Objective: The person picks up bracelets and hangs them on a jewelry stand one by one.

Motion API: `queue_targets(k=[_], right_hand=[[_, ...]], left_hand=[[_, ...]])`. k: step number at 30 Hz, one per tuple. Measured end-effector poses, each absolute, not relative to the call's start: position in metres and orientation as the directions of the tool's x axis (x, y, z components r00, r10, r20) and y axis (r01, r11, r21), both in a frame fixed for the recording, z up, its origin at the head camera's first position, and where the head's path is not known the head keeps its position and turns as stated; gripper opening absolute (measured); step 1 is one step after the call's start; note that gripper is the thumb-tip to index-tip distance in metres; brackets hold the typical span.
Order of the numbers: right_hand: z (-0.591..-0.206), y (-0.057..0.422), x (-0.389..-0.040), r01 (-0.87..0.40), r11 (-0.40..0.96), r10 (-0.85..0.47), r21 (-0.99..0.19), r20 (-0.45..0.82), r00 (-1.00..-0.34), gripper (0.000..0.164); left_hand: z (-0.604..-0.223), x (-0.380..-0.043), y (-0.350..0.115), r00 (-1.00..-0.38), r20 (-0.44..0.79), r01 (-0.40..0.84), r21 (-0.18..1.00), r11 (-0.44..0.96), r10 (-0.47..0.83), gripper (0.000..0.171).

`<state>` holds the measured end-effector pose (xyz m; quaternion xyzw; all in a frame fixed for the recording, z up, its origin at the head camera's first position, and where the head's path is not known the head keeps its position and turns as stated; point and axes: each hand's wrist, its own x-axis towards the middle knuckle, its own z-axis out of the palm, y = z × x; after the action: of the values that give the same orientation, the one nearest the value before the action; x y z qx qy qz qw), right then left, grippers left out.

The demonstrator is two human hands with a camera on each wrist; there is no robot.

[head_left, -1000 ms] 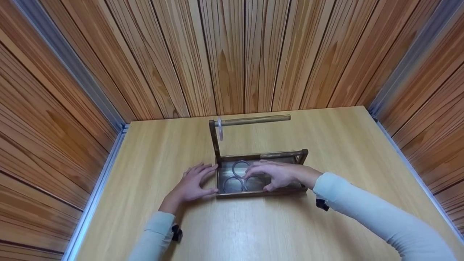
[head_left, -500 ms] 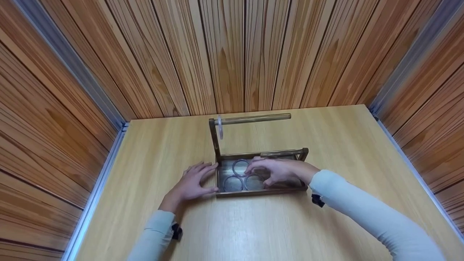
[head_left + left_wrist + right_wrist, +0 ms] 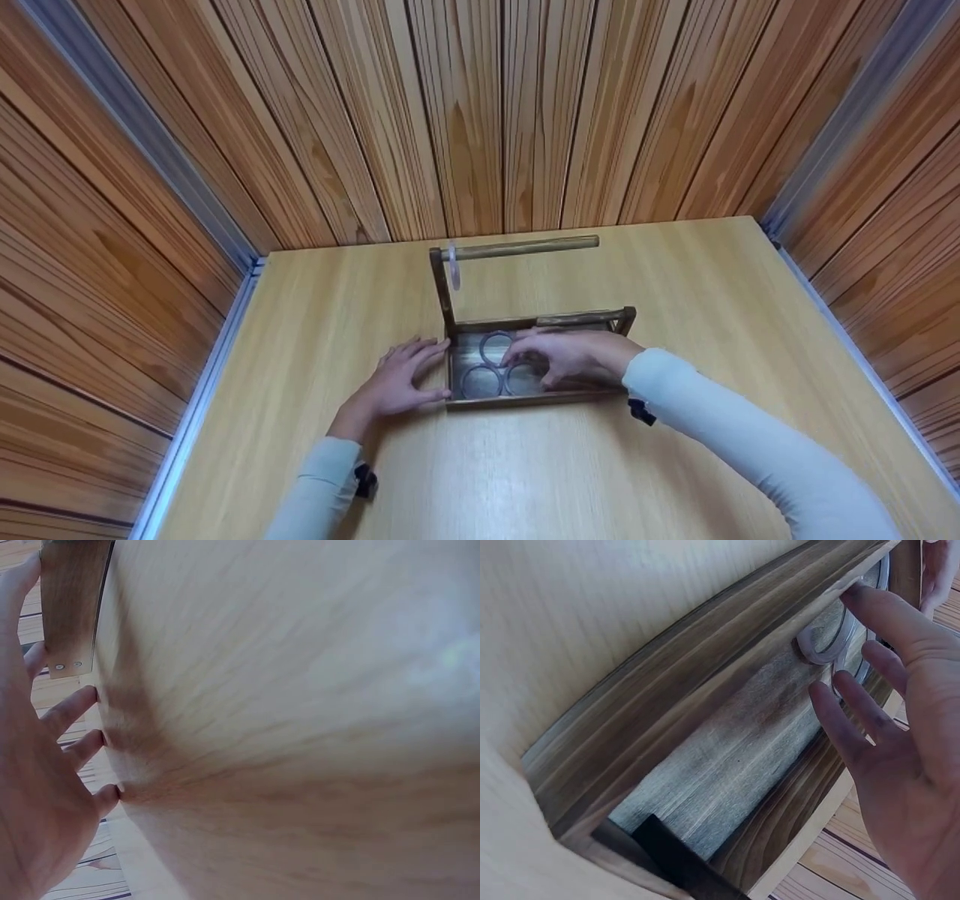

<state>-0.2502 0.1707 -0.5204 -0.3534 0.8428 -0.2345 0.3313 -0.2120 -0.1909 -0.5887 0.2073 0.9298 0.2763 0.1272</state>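
A brown wooden box [image 3: 517, 403] with low walls stands on the table. Three clear rings lie flat on its floor: a back ring [image 3: 484, 350], a front left ring [image 3: 463, 382] and a front right ring [image 3: 509, 381]. My right hand [image 3: 574, 356] reaches into the box, its bent, spread fingers over the front right ring and partly hiding it. In the right wrist view the thumb is at the front wall. My left hand [image 3: 397, 384] has thumb and forefinger spread against the box's left end. Another clear ring [image 3: 454, 271] hangs on the wooden rod [image 3: 536, 247].
An upright post [image 3: 442, 289] at the box's back left carries the rod, which extends right over the table [image 3: 510, 480]. A short post with a wooden bar [image 3: 581, 318] stands at the back right. Plank walls [image 3: 480, 112] enclose the table's back and sides.
My right hand has lifted a little from the front right ring and come back down towards it; the right forearm has shifted left. The left hand has stayed still.
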Motion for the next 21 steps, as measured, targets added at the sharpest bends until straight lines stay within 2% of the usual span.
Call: queue_targets(k=[12,21], right_hand=[[-0.523,0.154,-0.254,-0.511,0.602,-0.792,-0.614,-0.373,-0.484,0.073],[-0.521,0.154,-0.253,-0.501,0.655,-0.754,-0.566,-0.441,-0.487,0.076]], left_hand=[[-0.590,-0.212,-0.190,-0.880,-0.113,0.308,0.605,0.735,0.462,0.093],[-0.588,-0.212,-0.190,-0.878,-0.106,0.319,0.599,0.735,0.468,0.092]])
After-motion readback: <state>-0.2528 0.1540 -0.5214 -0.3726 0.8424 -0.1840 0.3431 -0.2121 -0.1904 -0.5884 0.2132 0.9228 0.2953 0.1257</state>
